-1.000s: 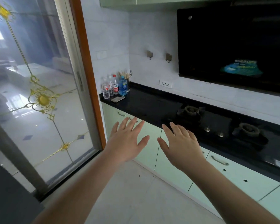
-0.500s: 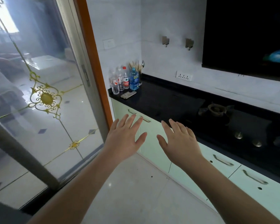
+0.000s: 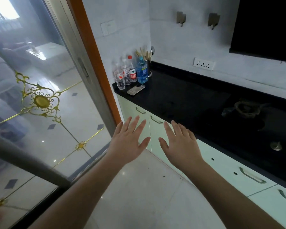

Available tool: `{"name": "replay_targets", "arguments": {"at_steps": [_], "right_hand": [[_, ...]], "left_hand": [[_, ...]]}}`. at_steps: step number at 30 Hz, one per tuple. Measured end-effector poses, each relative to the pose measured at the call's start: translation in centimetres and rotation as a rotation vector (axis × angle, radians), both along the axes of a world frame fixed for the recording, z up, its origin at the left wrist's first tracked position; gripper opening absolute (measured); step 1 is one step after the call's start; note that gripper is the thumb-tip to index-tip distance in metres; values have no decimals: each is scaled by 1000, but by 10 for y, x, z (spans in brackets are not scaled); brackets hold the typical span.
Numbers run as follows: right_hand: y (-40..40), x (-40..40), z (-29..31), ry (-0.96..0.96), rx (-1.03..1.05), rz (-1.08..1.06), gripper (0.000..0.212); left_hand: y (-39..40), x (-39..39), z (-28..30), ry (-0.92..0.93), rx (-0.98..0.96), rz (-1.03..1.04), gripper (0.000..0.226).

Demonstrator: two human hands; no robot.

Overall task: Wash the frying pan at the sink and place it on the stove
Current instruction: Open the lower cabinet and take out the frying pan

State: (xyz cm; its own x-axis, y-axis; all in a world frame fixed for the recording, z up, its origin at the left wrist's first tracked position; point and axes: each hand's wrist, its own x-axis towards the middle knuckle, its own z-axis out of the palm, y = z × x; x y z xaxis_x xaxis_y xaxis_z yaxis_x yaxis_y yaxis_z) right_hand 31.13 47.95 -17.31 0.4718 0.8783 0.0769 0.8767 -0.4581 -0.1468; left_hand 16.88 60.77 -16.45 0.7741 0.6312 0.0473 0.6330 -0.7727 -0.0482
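Note:
My left hand (image 3: 129, 142) and my right hand (image 3: 180, 144) are held out in front of me at waist height, palms down, fingers spread and straight. Neither holds anything. They hover over the floor beside the pale green cabinets. The black stove (image 3: 261, 129) is set into the black counter at the right, with one burner (image 3: 246, 109) and a knob (image 3: 275, 145) in sight. No frying pan and no sink appear in this view.
Several plastic bottles (image 3: 132, 71) and a holder of chopsticks (image 3: 146, 63) stand in the counter's far left corner, a small flat object (image 3: 136, 90) before them. A sliding glass door (image 3: 40, 100) with gold ornament fills the left. A black hood (image 3: 262, 25) hangs upper right.
The view has swung left and down: the stove slid toward the right edge and the second burner left the frame. Both hands stay spread and empty in front of me.

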Motion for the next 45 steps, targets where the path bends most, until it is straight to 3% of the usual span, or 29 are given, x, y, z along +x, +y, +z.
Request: {"name": "replay_targets", "arguments": {"at_steps": [21,32,45], "right_hand": [[211,-27,-63,61,-166,-136,67],[248,7,-96,76,-199,-254,64],[311,68,-166,276,-226,-228,66]], "left_hand": [[237,-2,-73,-2,-124,-254,73],[283,66,-127,7,-128,-372,69],[326,127,-186,268,-120,-449,68]]}}
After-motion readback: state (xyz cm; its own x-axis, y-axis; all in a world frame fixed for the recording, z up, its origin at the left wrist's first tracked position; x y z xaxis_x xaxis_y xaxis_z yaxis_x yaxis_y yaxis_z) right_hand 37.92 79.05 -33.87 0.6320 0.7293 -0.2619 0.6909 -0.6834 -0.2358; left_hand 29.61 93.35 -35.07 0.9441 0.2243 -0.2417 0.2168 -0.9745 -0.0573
